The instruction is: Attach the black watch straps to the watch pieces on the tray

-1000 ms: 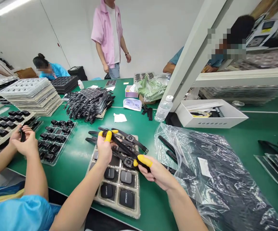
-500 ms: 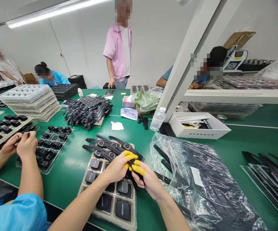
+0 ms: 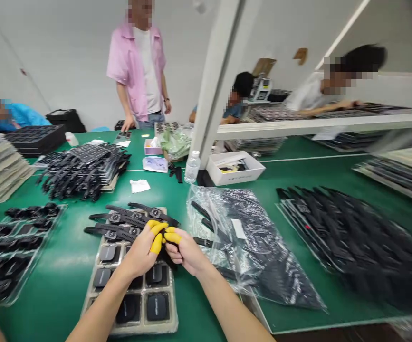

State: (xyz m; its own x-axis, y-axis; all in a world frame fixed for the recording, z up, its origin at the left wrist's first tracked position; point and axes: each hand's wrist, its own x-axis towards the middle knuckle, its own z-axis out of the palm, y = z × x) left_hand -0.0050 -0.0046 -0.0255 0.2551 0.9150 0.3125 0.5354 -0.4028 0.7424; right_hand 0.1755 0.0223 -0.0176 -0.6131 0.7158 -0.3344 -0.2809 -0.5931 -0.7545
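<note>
Green tabletop (image 3: 199,313); left hand (image 3: 145,249) nearer right hand (image 3: 186,251) than a second ago

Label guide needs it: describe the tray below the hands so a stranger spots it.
Over the green table, find the left hand and right hand, both in yellow finger covers. The tray lies below the left hand, watches across its far end. Unlike the clear tray to its left, it is beige and holds dark square pieces.

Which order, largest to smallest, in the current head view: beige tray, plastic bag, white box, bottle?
1. Plastic bag and beige tray: look alike; tray partly hidden, so unranked
2. White box
3. Bottle
</note>
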